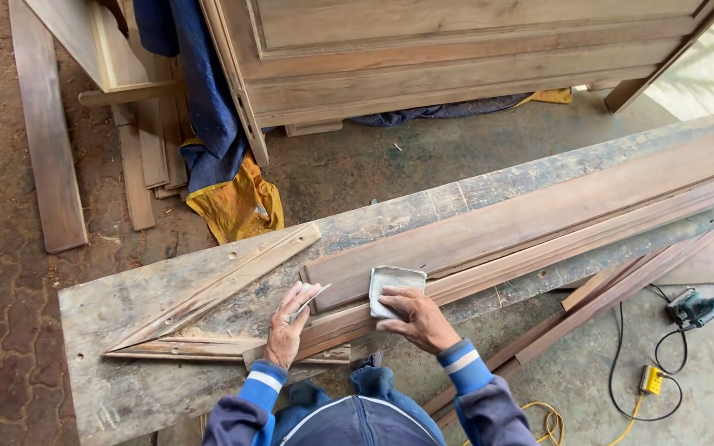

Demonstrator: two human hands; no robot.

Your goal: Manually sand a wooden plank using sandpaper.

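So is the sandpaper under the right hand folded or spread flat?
Folded: the sandpaper shows a doubled edge, pressed on the wood strip by the right hand.

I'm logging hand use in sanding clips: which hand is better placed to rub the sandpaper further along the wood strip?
The right hand: it already presses the folded sandpaper onto the wood strip. The left hand lies flat at the strip's near end, seemingly steadying it.

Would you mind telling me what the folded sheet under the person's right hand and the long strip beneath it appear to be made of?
The folded sheet looks like sandpaper or abrasive cloth: pale grey, thin, creased over, matte; which of the two is unclear. The right hand presses it on the long strip, which appears to be bare, unvarnished wood, showing brown grain and a dull surface. The left hand steadies the strip's end.
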